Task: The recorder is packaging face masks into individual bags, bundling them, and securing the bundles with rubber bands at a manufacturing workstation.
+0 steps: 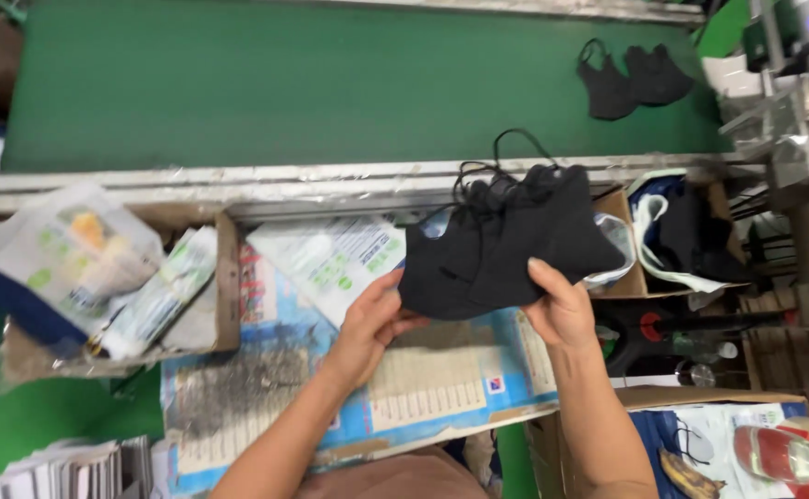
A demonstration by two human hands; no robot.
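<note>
Both hands hold a stack of black face masks (pixel 506 245) above the work surface, ear loops sticking up at the top. My left hand (pixel 372 319) grips the stack's lower left edge. On the lower right edge sits my right hand (pixel 562 310), thumb on top. Another black mask (pixel 631 81) lies flat on the green conveyor belt (pixel 330 83) at the far right.
A cardboard box (pixel 224 277) at left holds white plastic packets (pixel 72 254). A white printed pouch (pixel 330 259) lies under the stack. A box at right (pixel 673 231) holds more black masks in a bag. Tape roll and red bottle (pixel 784 453) lower right.
</note>
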